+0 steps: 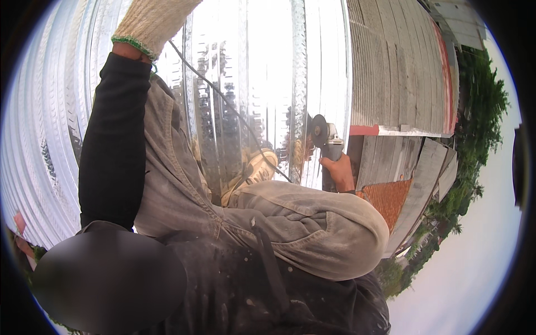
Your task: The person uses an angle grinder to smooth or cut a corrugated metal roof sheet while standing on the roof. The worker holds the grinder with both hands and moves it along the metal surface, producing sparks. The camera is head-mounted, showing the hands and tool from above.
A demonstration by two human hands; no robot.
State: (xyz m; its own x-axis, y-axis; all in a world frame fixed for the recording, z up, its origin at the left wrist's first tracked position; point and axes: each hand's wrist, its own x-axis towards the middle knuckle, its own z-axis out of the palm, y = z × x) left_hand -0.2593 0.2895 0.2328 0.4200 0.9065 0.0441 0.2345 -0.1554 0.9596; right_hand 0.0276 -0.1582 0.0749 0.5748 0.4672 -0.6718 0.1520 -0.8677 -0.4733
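Grey grinder (333,148), one, seemingly in right hand (341,172)

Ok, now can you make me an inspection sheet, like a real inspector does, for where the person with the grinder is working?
Surface: shiny ribbed metal sheets, with bright glare.
Job's things: angle grinder with a dark disc; cannot tell if it is spinning.
Clutter: nothing seen.
Left hand: in a cream knit glove, cut off by the upper edge; grip cannot be told.
Right hand: bare, closed around the grinder.
Cables: one dark cord slants across the sheets; its ends are unclear.
Surroundings: old grey roofs, green trees, pale sky.
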